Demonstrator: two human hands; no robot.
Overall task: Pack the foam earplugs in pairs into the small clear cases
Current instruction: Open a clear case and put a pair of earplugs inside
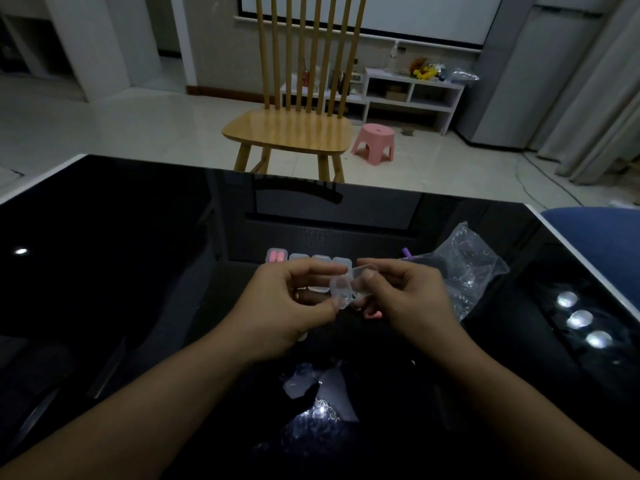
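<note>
Two bare forearms reach in over the glossy black table, and the left hand and right hand meet in the middle, both pinching one small clear case that's flipped open and held just above the tabletop. Right behind the hands there's a row of more cases, the leftmost case already holding pink earplugs. A crinkly clear plastic bag lies just right of them, with a purple earplug at its edge.
</note>
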